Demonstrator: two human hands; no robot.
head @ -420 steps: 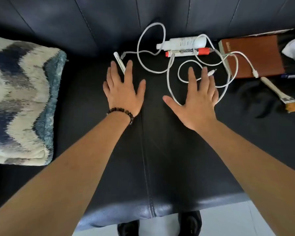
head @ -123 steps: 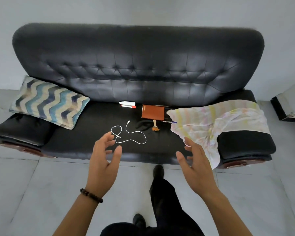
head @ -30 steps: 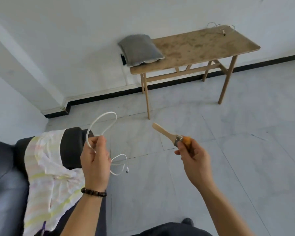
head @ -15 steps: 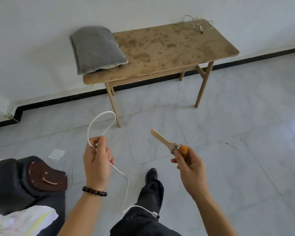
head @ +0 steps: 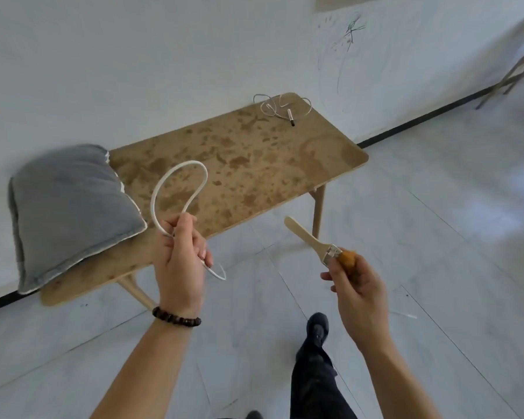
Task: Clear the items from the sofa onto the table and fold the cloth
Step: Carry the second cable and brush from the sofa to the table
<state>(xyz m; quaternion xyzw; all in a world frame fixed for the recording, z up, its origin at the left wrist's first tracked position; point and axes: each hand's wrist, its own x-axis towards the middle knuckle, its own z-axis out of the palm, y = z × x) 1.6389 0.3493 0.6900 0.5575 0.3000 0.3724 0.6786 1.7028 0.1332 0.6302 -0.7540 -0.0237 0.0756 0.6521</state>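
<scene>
Head view, left to right.

- Soft grey square cushion point(head: 70, 207) lies on the left end of a low, stained, light-wood table point(head: 254, 164) and overhangs its left and near edges. The table stands against a white wall on a pale tiled floor point(head: 436, 237).
- Left hand point(head: 179, 261): fingers curled, gripping a thick white charging cable point(head: 152, 207). One loop of the cable stands up above the fist, in line with the table top. A short end with a plug curls out below the fingers. A dark beaded bracelet point(head: 176, 317) sits on that wrist. The hand is raised at the table's near edge. I cannot tell whether it is over the top or just short of it.
- Far right corner of the table: a thin pale tangled wire point(head: 280, 107) lies with a small dark-tipped stick-shaped piece in it, well apart from the cushion.
- Right hand point(head: 357, 288): fingers and thumb pinch the orange bristle end of a flat wooden-handled paintbrush point(head: 312, 238). The handle points up and left toward the table. Brush and hand are over the floor, off the table's near right corner.
- The hands are apart, each clamped on its own item.
- Below the right hand: a dark trouser leg and black shoe point(head: 316, 328) on the tiles.
- Upper right: pen scribbles point(head: 345, 34) on the wall.
</scene>
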